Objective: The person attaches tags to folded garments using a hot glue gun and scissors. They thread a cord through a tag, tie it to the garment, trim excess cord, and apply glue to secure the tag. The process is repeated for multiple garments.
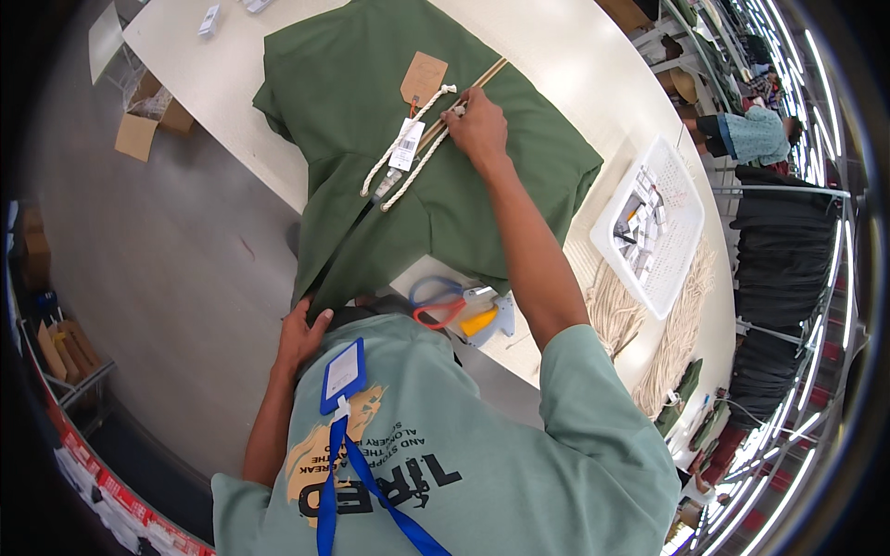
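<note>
A dark green hooded garment (pixel 487 208) with a front zipper lies over the table's near edge. My right hand (pixel 480 128) pinches a knotted end of the cream drawcord (pixel 417 174) beside the tan zipper tape (pixel 490 73). The cord's other end lies loose by a brown card hang tag (pixel 423 78) and a white barcode tag (pixel 406 144). My left hand (pixel 304 335) grips the garment's lower edge near my waist, where the dark front opening ends. Scissors with red and blue handles (pixel 438 304) and a grey-and-yellow tool (pixel 481 321), perhaps a tagging gun, lie under the garment's edge.
On the white table (pixel 570 42), a white plastic basket (pixel 671 208) of tags stands right, beside bundles of cream cords (pixel 678 333). An open cardboard box (pixel 156 111) is on the floor at left. Dark garments (pixel 782 243) hang beyond the table; a person (pixel 754 135) stands farther off.
</note>
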`<state>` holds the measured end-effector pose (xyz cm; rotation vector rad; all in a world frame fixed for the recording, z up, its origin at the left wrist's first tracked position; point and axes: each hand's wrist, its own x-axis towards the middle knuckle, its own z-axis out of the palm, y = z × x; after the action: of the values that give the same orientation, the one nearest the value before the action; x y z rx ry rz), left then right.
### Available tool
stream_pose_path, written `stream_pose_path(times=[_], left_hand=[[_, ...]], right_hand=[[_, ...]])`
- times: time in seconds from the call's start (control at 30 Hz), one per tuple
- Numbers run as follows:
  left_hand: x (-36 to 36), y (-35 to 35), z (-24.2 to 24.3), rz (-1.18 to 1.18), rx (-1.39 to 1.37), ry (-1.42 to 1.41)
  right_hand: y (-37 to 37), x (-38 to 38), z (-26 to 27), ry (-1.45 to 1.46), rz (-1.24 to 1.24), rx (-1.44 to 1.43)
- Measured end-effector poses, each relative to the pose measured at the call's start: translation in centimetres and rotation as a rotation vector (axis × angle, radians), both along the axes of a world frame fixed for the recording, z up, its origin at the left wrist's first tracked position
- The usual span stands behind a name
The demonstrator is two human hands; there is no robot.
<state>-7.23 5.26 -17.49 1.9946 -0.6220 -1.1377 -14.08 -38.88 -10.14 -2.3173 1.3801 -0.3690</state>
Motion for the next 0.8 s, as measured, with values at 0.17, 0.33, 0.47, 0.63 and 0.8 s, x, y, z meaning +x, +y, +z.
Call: stream_pose_path(times=[0.17,0.33,0.47,0.63,0.8], left_hand=[[0.6,-0.9,0.1,0.114,-0.053,0.214],[3.9,-7.0,7.8,-0.061,-0.08,-0.135],[3.9,-17.3,14.3,-0.219,-0.676,-0.346],[3.2,-23.5,19.2,-0.58,-0.584,0.28],[4.2,-24.3,20.0,-0.835,-0.358,0.423]], right_hand=[[0.2,-0.3,-0.2,-0.382,-0.064,0.059],[5.7,-2.7,3.7,-0.808,-0.094,0.323],[12.7,-5.3,8.1,-0.942,-0.093,0.448],[18.2,-7.7,11.3,-0.913,-0.131,0.15],[22.1,-7.7,11.1,-1.094,-0.334,0.259]])
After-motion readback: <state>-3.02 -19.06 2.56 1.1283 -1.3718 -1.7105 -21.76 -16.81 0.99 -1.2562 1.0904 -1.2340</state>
